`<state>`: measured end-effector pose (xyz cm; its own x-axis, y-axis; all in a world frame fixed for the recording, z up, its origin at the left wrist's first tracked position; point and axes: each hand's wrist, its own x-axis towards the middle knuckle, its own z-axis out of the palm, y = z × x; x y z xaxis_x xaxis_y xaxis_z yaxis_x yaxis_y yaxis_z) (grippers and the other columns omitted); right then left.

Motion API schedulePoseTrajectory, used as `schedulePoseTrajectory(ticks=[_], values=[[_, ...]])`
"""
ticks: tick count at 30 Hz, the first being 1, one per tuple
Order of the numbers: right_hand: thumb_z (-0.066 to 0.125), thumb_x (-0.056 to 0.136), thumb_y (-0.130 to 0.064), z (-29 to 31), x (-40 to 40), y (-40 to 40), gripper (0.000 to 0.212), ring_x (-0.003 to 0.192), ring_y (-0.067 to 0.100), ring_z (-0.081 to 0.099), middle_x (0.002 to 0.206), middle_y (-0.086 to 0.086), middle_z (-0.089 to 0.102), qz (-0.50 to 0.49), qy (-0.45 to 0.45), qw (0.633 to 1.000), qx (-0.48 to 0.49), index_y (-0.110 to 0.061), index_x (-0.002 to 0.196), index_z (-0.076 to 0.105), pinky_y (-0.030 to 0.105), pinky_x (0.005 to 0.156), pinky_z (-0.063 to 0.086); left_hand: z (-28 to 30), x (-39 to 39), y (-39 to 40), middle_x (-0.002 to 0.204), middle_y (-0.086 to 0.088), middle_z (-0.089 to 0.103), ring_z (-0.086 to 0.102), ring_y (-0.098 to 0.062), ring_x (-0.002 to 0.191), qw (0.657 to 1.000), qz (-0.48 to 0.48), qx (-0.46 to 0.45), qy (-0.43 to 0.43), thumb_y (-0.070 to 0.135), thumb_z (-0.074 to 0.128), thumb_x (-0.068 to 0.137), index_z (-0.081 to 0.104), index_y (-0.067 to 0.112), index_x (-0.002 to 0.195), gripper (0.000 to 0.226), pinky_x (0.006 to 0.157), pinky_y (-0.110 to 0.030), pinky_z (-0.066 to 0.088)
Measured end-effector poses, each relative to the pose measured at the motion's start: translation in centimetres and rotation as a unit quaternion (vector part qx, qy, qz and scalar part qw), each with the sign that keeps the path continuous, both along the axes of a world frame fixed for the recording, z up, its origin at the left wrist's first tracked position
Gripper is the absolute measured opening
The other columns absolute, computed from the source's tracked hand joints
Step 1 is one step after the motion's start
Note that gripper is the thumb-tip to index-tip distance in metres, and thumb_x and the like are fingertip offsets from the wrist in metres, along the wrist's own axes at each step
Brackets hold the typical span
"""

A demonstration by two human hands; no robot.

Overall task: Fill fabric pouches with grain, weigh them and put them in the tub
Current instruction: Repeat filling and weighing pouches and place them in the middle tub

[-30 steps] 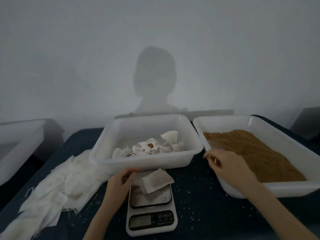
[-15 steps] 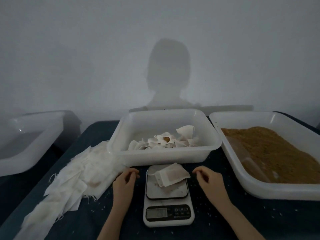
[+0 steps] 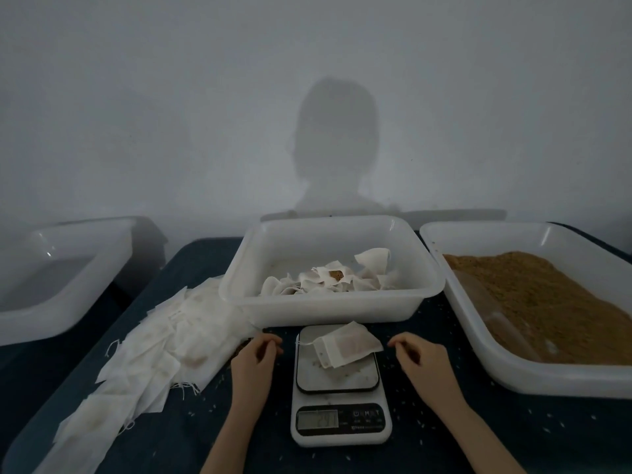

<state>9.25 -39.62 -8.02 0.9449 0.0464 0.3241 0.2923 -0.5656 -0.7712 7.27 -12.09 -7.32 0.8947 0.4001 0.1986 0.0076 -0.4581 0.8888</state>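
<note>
A filled fabric pouch (image 3: 349, 346) lies alone on the platform of a small white kitchen scale (image 3: 338, 388), whose display is lit. My left hand (image 3: 254, 362) rests on the dark table left of the scale, fingers loosely curled, holding nothing. My right hand (image 3: 422, 360) rests to the right of the scale in the same loose curl, also holding nothing. Behind the scale stands a white tub (image 3: 331, 306) with several filled pouches (image 3: 328, 278) in it. A larger white tub (image 3: 513, 374) at the right holds brown grain (image 3: 547, 302).
A heap of flat unfilled pouches (image 3: 150, 350) spreads along the table's left side. Another white tub (image 3: 51, 316) stands off the table's left edge. A clear scoop (image 3: 485, 302) lies in the grain. Loose grains dot the dark tabletop (image 3: 444, 439). A wall is close behind.
My right hand left the grain tub's rim and came down beside the scale. My left hand let go of the pouch and drew back to the left. The pouch stays on the scale.
</note>
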Motion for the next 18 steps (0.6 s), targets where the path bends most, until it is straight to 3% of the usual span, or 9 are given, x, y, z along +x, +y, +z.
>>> schedulePoseTrajectory(ticks=[3, 5, 9, 12, 15, 18], values=[[0.063, 0.089, -0.010, 0.8, -0.4, 0.5, 0.025, 0.061, 0.007, 0.059, 0.065, -0.011, 0.062, -0.007, -0.021, 1.000, -0.004, -0.035, 0.088, 0.064, 0.017, 0.053, 0.045, 0.1, 0.0, 0.0, 0.076, 0.006, 0.065, 0.060, -0.003, 0.072, 1.000, 0.000, -0.005, 0.005, 0.008, 0.053, 0.095, 0.063, 0.028, 0.080, 0.027, 0.058, -0.009, 0.041], [0.067, 0.086, -0.015, 1.8, -1.0, 1.4, 0.022, 0.076, 0.000, 0.058, 0.082, -0.019, 0.061, 0.009, -0.055, 0.997, -0.044, -0.031, 0.101, 0.065, 0.010, 0.062, 0.044, 0.1, 0.1, 0.0, 0.076, 0.006, 0.065, 0.061, -0.005, 0.074, 1.000, 0.002, -0.008, 0.008, 0.008, 0.053, 0.095, 0.062, 0.029, 0.079, 0.028, 0.060, -0.010, 0.040], [0.059, 0.079, -0.051, 4.4, -2.0, 4.4, 0.046, 0.113, -0.011, 0.041, 0.122, -0.024, 0.049, 0.140, -0.086, 0.975, -0.148, -0.035, 0.122, 0.057, 0.006, 0.095, 0.030, 0.1, 0.2, 0.0, 0.076, 0.006, 0.066, 0.061, -0.008, 0.071, 1.000, 0.000, -0.009, 0.019, 0.009, 0.053, 0.095, 0.064, 0.028, 0.080, 0.026, 0.057, -0.010, 0.043], [0.054, 0.077, -0.060, 4.9, -1.9, 6.5, 0.055, 0.121, -0.004, 0.037, 0.129, -0.020, 0.046, 0.162, -0.139, 0.942, -0.258, -0.035, 0.126, 0.055, 0.013, 0.103, 0.020, 0.1, 0.1, 0.1, 0.074, 0.007, 0.066, 0.061, -0.005, 0.069, 1.000, 0.005, -0.011, 0.019, 0.009, 0.054, 0.094, 0.065, 0.026, 0.080, 0.025, 0.058, -0.011, 0.042], [0.065, 0.081, -0.041, 5.1, -1.5, 7.3, 0.036, 0.112, 0.005, 0.052, 0.118, -0.014, 0.058, 0.133, -0.162, 0.935, -0.285, -0.029, 0.115, 0.065, 0.021, 0.099, 0.034, 0.1, 0.0, 0.2, 0.072, 0.006, 0.066, 0.061, -0.005, 0.067, 1.000, 0.006, -0.016, 0.018, 0.008, 0.054, 0.093, 0.066, 0.027, 0.079, 0.026, 0.057, -0.009, 0.043], [0.086, 0.065, -0.026, 5.2, -1.2, 7.1, 0.019, 0.078, 0.001, 0.063, 0.086, -0.016, 0.068, 0.091, -0.202, 0.938, -0.268, -0.028, 0.080, 0.073, 0.014, 0.069, 0.049, 0.0, 0.1, 0.2, 0.072, 0.004, 0.067, 0.061, -0.005, 0.066, 0.999, 0.002, -0.023, 0.022, 0.009, 0.055, 0.093, 0.065, 0.029, 0.078, 0.027, 0.056, -0.007, 0.043]])
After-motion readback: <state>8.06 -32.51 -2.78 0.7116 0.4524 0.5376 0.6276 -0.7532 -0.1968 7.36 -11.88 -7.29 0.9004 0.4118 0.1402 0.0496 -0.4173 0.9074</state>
